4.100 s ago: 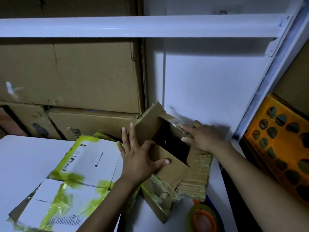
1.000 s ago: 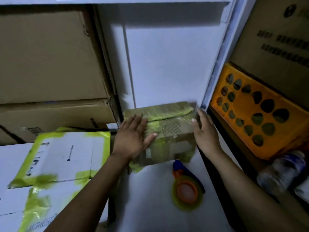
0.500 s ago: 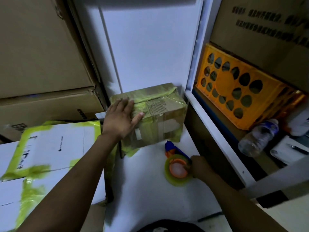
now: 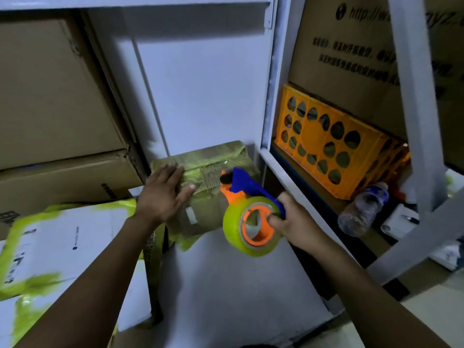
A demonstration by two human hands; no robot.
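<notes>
The small box (image 4: 208, 162) sits at the back of the white table (image 4: 238, 285), touching the white wall (image 4: 206, 84) behind it. It is brown card with lots of shiny yellow-green tape on it. It looks light, and stiff at the corners, but the top could sink in if pushed too hard. The tape makes it a bit slippery, so the best places to hold it are flat on top or by its two sides. The left hand (image 4: 163, 194) lies flat on the left part of the top, fingers straight, pressing the box down. The right hand (image 4: 293, 222) has its fingers curled tight round the tape gun (image 4: 247, 189), holding it up in the air just in front of the box. The fat roll of tape (image 4: 233, 222) on it is yellow-green too. The tape gun looks hard and easy to grip by its handle, and its front end probably has a sharp cutter, so keep fingers away from there. A white post (image 4: 270, 96) stands just beside the box on the right, so there is little room on that side. Big brown boxes (image 4: 55, 96) and a white parcel (image 4: 67, 237) crowd the left. The front of the table has the most open room. An orange crate (image 4: 334, 146) and a bottle (image 4: 361, 209) are off to the right, well apart.
</notes>
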